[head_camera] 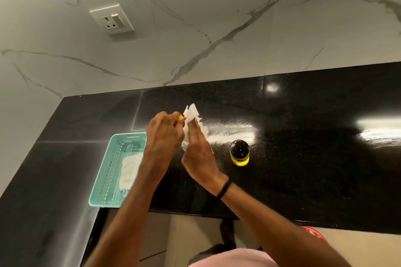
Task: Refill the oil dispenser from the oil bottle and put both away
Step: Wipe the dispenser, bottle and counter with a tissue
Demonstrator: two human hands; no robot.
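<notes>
At the far left a teal basket [102, 180] sits on the black counter [303, 136] with a white cloth [130, 169] lying inside it. Just right of it, the left hand [165, 134] has its fingers curled around what I take to be the oil bottle [180, 117]. Only a yellow tip of the bottle shows past the knuckles, and its body is hidden. Against that tip the right hand [198, 154] holds a crumpled white tissue [192, 115], its fingers closed on the paper and pressing it to the bottle's top. Both hands are raised above the counter, between the basket and the oil dispenser [239, 153].

The dispenser stands upright on the counter, apart from both hands. It has a dark rounded top, and bright yellow oil shows through its clear lower part, so it appears filled. Pouring seems finished, and the step in hand looks like wiping the bottle's mouth or cap clean. Next, the tissue needs setting down. Then bottle and dispenser each need a firm, upright grip, since oily surfaces may slip, for putting away.
</notes>
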